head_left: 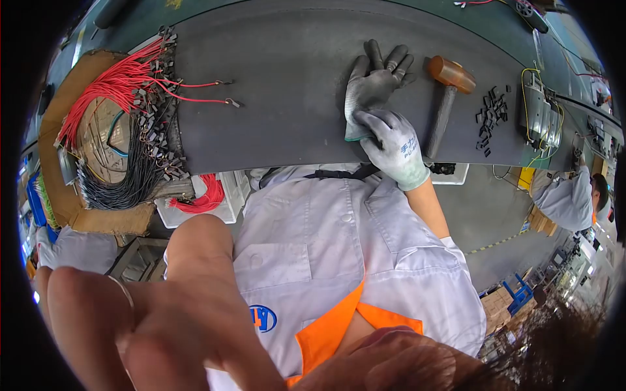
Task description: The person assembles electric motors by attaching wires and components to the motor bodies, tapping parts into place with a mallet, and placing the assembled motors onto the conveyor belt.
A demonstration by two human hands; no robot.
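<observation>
As one gloved right hand (396, 148) pinches the ribbed cuff of a loose glove (377, 88) on a smooth, dark grey bench (280, 98), a bare left hand (176, 319) looms close to the camera, its fingers bent; whether it holds anything cannot be told. The loose glove lies palm-side dark and slick, fingers splayed toward the far edge, its pale knit trimmed in green. Just to its right rests a mallet (442, 117) with a rounded, amber-brown head and a worn, straight grey handle. Beyond it, small, angular black pieces (492, 114) are scattered near a boxy metal device (541, 114) threaded with yellow wire. At far left, glossy red cables (104, 85) and thin black cables (120, 186) curve in thick bundles over torn-edged brown cardboard (55, 169).
</observation>
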